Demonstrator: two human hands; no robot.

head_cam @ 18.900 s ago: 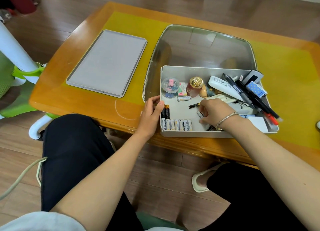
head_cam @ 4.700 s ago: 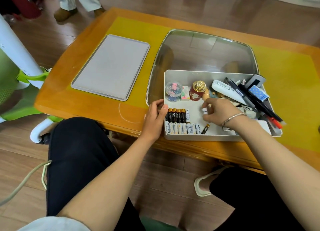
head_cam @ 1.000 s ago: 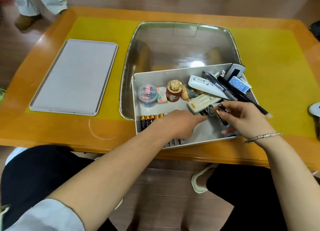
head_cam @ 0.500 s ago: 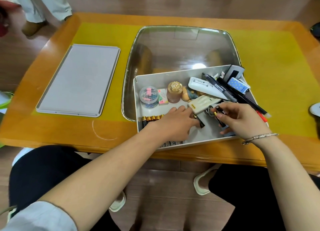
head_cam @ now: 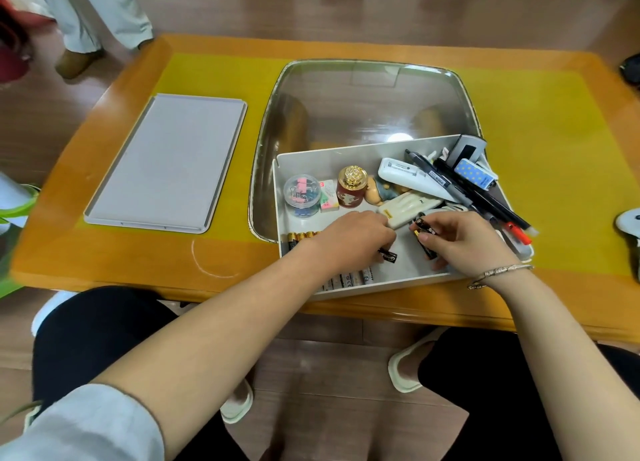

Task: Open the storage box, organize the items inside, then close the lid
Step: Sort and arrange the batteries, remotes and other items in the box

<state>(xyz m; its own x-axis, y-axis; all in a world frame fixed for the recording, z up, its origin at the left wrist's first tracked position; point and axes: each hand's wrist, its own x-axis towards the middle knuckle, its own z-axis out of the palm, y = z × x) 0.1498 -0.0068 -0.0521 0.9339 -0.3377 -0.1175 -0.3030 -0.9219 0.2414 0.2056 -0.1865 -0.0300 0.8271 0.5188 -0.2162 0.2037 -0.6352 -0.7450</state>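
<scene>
Inside the open storage box (head_cam: 349, 154) at the table's near edge, the left hand (head_cam: 349, 242) pinches a black battery (head_cam: 388, 255) beside the near-left rows; the right hand (head_cam: 464, 240) pinches another battery (head_cam: 425, 226), likely to sort together (lid (head_cam: 166, 162) lies apart, left).

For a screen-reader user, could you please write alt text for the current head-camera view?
Both hands work inside an open white storage box on a wooden table: the left hand and the right hand each pinch a black battery. Batteries line the box's near-left corner, pens crowd its right side, and the grey lid lies to the left.
</scene>
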